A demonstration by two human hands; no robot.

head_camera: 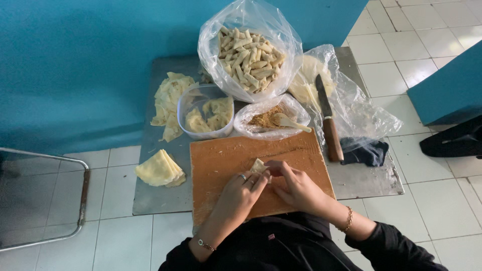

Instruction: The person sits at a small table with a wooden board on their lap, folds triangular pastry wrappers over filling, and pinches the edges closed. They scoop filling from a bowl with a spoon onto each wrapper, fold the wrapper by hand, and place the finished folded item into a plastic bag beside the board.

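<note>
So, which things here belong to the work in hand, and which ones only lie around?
In use: left hand, right hand, small wrapper, wooden board, filling bag, finished rolls, folded wrappers.
Lying about: knife, dark cloth, metal frame.

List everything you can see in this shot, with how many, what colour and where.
Wrapper piece: one, pale yellow, on the board between both hands.
Cutting board: one, orange-brown, front of the tray.
Metal tray: one, grey, on the tiled floor.
Bag of rolls: one, clear, pale rolls, tray's far side.
Filling bag: one, clear, brown filling with a spoon, behind the board.
Plastic tub: one, clear, left of the filling bag.
Wrapper stack: one, pale yellow, left of the board.
Knife: one, wooden handle, right of the board.
Cloth: one, dark, beside the knife.
Left hand: ringed, touching the wrapper.
Right hand: touching the wrapper.
</note>
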